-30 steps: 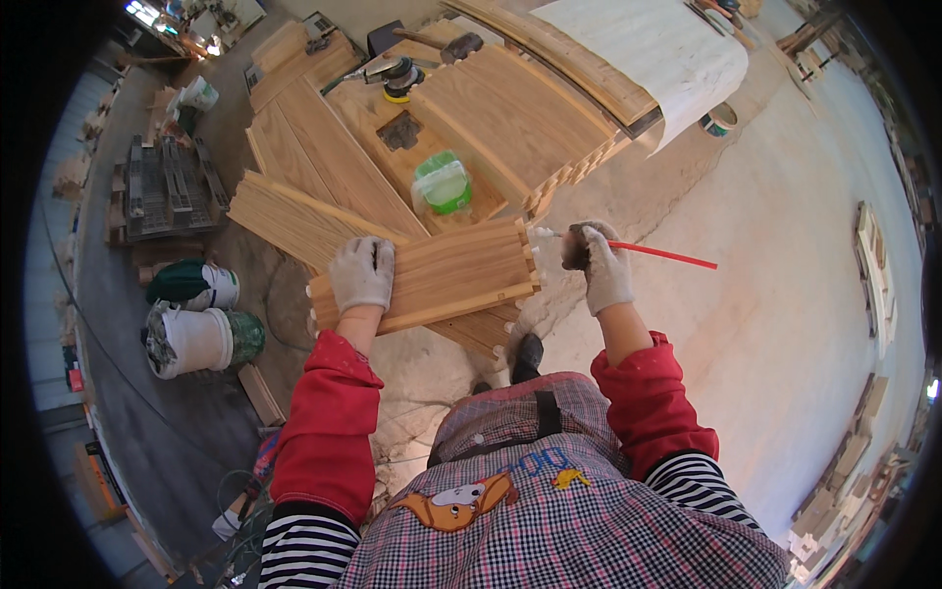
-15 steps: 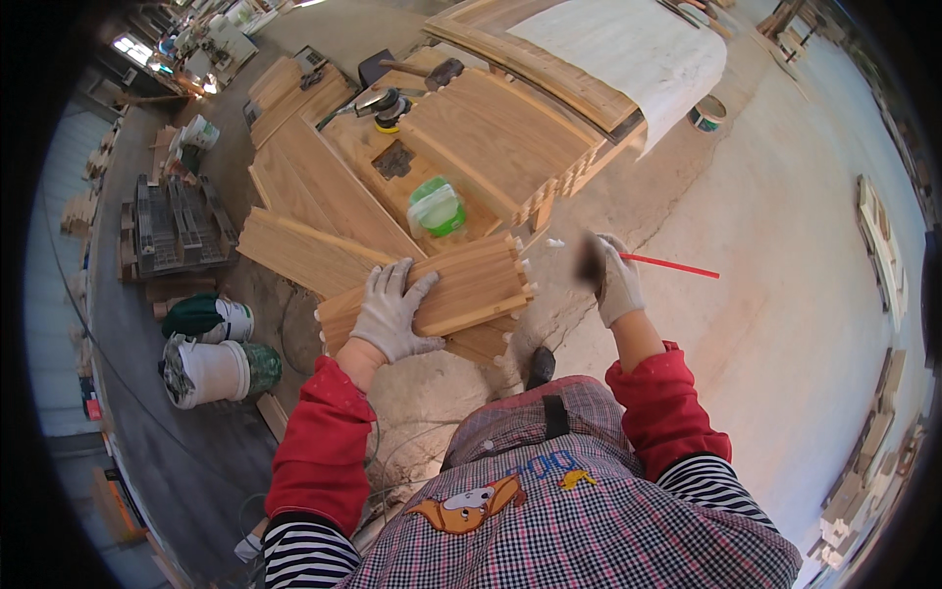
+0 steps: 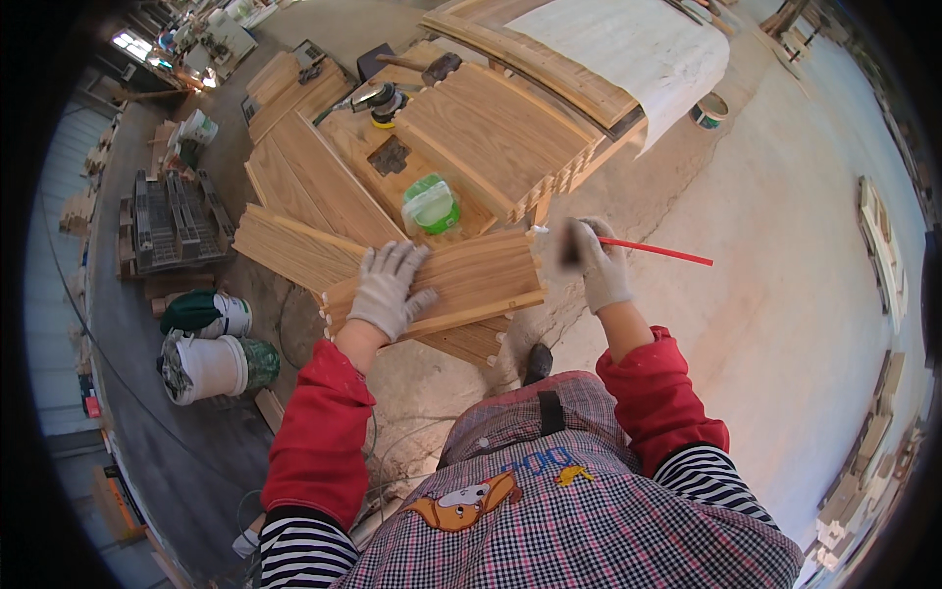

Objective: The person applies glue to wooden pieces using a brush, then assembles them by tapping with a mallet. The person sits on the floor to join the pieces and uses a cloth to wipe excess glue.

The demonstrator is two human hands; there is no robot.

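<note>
My left hand (image 3: 388,287), in a white work glove, lies flat with fingers spread on a grooved wooden panel (image 3: 471,277) that sits on top of a stack of similar panels. My right hand (image 3: 599,265), also gloved, grips a paintbrush with a thin red handle (image 3: 655,251) at the panel's right end, the bristles touching the edge. A green and white container (image 3: 430,203) stands on the wooden boards just beyond the panel.
Large wooden panels (image 3: 496,128) and a power sander (image 3: 385,98) lie ahead, with a white sheet (image 3: 628,44) over a curved board. Two white and green buckets (image 3: 211,358) stand on the floor at left, next to a dark pallet (image 3: 172,221). Pale concrete floor (image 3: 785,255) spreads right.
My left hand has slid from the panel's left end onto its top face. The right hand with the brush stays at the panel's right end.
</note>
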